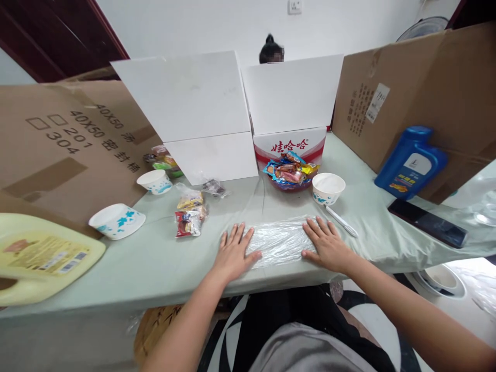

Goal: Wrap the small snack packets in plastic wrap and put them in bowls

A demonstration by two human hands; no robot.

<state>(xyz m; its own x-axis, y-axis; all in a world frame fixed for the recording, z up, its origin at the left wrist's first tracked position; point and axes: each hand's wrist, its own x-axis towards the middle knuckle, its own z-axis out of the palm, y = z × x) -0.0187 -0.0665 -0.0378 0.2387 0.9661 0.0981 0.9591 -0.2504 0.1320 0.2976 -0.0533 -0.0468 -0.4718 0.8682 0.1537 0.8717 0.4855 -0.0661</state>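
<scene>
A clear, wrinkled plastic bag or film point(279, 242) lies flat near the table's front edge. My left hand point(234, 253) rests palm down on its left end, fingers spread. On the right end lies my right hand point(326, 245), also flat with the fingers apart. Just beyond the right hand are a white plastic spoon or similar utensil point(341, 221) and a paper bowl point(328, 189) with blue leaf prints. A bowl heaped with wrapped snacks point(290, 170) stands behind the plastic. Left of my left hand are several packaged snacks point(189, 222).
Cardboard boxes point(65, 155) and white panels point(201, 98) border the table. Two paper bowls point(117, 221) and a yellow jug point(42, 258) stand left. A blue bottle point(411, 163) and a phone point(428, 222) are right. A person's head point(271, 50) shows behind the panels.
</scene>
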